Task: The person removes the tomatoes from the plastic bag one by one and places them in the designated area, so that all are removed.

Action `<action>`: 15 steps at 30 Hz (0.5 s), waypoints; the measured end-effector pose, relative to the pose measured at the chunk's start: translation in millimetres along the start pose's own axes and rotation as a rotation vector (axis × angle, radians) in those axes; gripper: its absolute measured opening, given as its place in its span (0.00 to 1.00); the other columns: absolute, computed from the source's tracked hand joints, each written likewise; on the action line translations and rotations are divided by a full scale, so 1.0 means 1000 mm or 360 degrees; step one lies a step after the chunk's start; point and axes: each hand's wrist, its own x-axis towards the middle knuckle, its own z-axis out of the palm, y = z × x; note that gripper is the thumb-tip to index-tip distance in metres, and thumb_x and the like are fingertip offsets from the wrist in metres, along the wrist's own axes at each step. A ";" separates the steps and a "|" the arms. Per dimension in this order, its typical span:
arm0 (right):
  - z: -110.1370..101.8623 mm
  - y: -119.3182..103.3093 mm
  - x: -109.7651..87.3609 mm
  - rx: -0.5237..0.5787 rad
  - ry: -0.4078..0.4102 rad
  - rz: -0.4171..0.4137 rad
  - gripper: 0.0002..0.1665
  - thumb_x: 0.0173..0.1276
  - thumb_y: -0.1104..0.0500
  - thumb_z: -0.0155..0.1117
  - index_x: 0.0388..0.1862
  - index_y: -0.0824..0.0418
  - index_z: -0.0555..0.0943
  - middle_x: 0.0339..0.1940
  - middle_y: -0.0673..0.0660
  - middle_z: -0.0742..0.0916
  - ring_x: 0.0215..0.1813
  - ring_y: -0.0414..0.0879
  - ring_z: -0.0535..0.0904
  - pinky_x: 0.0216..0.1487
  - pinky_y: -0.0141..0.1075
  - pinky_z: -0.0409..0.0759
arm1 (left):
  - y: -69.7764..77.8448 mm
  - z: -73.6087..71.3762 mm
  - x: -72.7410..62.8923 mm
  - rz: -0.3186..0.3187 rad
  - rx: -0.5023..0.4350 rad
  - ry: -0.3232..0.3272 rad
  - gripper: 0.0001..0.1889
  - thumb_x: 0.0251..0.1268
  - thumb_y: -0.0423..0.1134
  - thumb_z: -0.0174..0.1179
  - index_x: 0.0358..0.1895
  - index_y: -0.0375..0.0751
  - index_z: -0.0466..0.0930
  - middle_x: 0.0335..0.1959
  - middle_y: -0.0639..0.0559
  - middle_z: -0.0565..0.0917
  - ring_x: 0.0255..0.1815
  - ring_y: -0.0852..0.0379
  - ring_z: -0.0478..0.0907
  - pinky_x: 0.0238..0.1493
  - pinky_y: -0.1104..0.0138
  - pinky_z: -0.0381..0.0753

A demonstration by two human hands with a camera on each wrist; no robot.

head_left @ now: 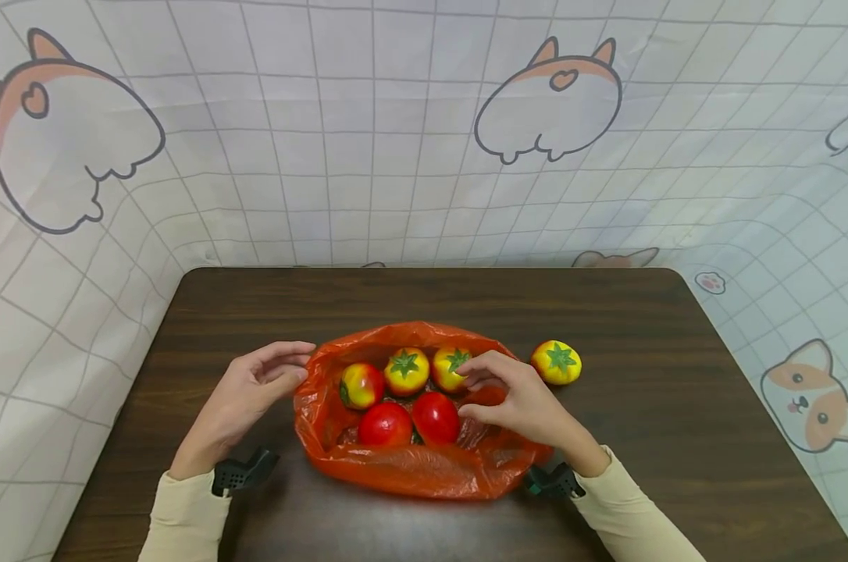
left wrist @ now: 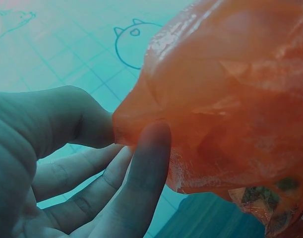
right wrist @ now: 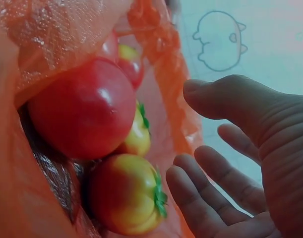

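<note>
An orange-red plastic bag (head_left: 424, 476) lies wide-mouthed on the table, with several red-and-yellow tomato-like fruits inside; some, like this fruit (head_left: 406, 371), show green star-shaped tops. At the bag's left rim, my left hand (head_left: 244, 398) pinches the plastic between thumb and finger, as the left wrist view of the bag (left wrist: 215, 109) shows. Over the bag's right side hovers my right hand (head_left: 518, 398), fingers loosely bent and nothing held. In the right wrist view its fingers stand apart from a large red fruit (right wrist: 87, 111) and a yellow-red fruit (right wrist: 126, 193).
One more yellow fruit with a green top (head_left: 556, 362) sits on the dark wooden table (head_left: 642, 453), right of the bag. A white gridded cloth (head_left: 410, 156) with cartoon dogs hangs behind and beside the table. Each wrist wears a black device (head_left: 244, 472).
</note>
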 end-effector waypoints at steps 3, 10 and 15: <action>0.004 0.001 0.001 -0.0013 -0.0044 -0.0005 0.30 0.60 0.57 0.81 0.60 0.61 0.81 0.54 0.59 0.87 0.52 0.56 0.87 0.56 0.49 0.88 | -0.001 0.000 0.000 -0.0001 -0.0002 -0.0005 0.24 0.75 0.45 0.63 0.68 0.40 0.75 0.57 0.51 0.85 0.52 0.64 0.87 0.54 0.72 0.87; 0.012 0.002 0.004 -0.0024 -0.0115 -0.0010 0.31 0.60 0.57 0.81 0.60 0.61 0.81 0.54 0.59 0.87 0.53 0.56 0.87 0.56 0.47 0.88 | -0.002 -0.001 0.001 -0.0011 0.0000 -0.0015 0.24 0.75 0.45 0.63 0.69 0.40 0.74 0.58 0.49 0.84 0.53 0.64 0.87 0.54 0.72 0.87; 0.016 0.006 0.004 -0.0044 -0.0130 0.0000 0.30 0.60 0.55 0.81 0.60 0.59 0.81 0.54 0.58 0.87 0.51 0.53 0.87 0.56 0.45 0.88 | -0.003 0.000 0.002 -0.0013 -0.0002 -0.0010 0.24 0.75 0.45 0.63 0.69 0.39 0.74 0.57 0.50 0.84 0.52 0.64 0.87 0.54 0.72 0.87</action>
